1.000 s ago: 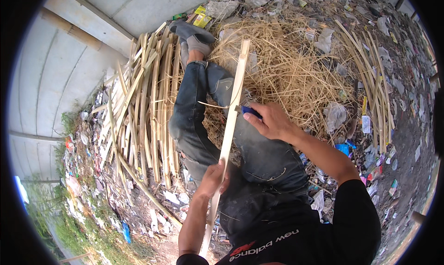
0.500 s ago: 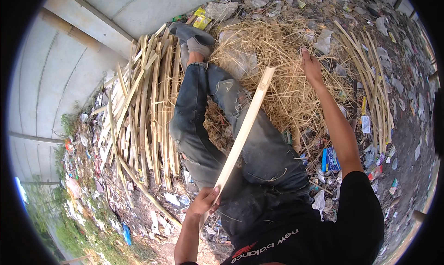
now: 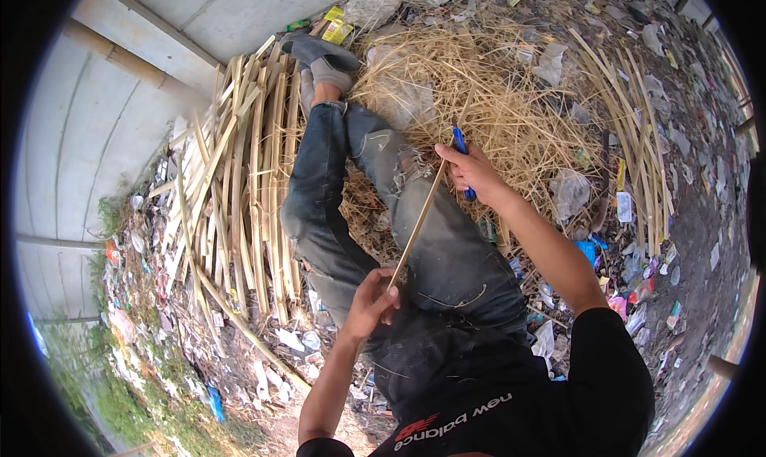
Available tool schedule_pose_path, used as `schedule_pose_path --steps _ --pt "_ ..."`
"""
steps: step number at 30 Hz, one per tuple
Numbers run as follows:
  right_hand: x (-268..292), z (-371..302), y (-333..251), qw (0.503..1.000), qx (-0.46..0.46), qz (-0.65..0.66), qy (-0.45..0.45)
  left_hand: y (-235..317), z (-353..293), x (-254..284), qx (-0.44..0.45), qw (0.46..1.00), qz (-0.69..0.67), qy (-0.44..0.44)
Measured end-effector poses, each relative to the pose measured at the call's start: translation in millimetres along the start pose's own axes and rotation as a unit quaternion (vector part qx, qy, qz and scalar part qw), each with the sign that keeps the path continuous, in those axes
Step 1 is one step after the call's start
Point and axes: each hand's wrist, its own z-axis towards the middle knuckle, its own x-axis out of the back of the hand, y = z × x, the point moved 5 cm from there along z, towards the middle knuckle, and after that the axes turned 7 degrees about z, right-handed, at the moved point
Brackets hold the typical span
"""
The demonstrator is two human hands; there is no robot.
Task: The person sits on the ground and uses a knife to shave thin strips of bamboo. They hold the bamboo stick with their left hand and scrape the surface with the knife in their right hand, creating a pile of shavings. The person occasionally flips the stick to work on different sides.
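I sit on the ground with my legs in grey jeans (image 3: 447, 249) stretched out. My left hand (image 3: 371, 301) grips the near end of a thin bamboo strip (image 3: 415, 225) that slants up across my lap. My right hand (image 3: 472, 170) meets the strip's far end and holds a blue-handled knife (image 3: 461, 158) against it. A heap of dry straw-like shavings (image 3: 487, 98) lies just beyond my right hand.
A pile of split bamboo slats (image 3: 239, 185) lies on my left beside a curved concrete wall (image 3: 104, 122). More long strips (image 3: 630, 130) lie at the right. Litter and scraps of plastic (image 3: 606, 257) cover the dirt all round.
My right hand swung out over the straw without touching the strip, then came back with the knife to its far end. The strip now shows edge-on and thinner.
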Motion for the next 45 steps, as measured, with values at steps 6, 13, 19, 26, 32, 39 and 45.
schedule_pose_path --steps 6,13,19,26,32,39,45 --pt "32 -26 -9 0.915 0.124 -0.374 0.084 19 -26 14 -0.061 0.942 0.328 0.045" --pt "43 -32 -9 0.864 0.196 -0.450 0.113 19 -30 33 -0.052 0.947 0.317 0.028" --pt "54 -14 -19 0.851 0.122 -0.488 0.152 15 -24 39 -0.054 0.941 0.333 0.019" --pt "18 -35 -14 0.834 0.097 -0.531 0.117 27 -20 31 -0.009 0.941 0.337 0.018" --pt "-4 -51 9 0.816 0.177 -0.548 0.056 15 -8 29 -0.042 0.948 0.316 0.024" --pt "24 -27 -20 0.829 0.171 -0.515 0.135 19 11 18 -0.074 0.943 0.322 0.038" --pt "3 -44 3 0.806 0.172 -0.559 0.094 27 20 10 -0.096 0.943 0.316 0.035"
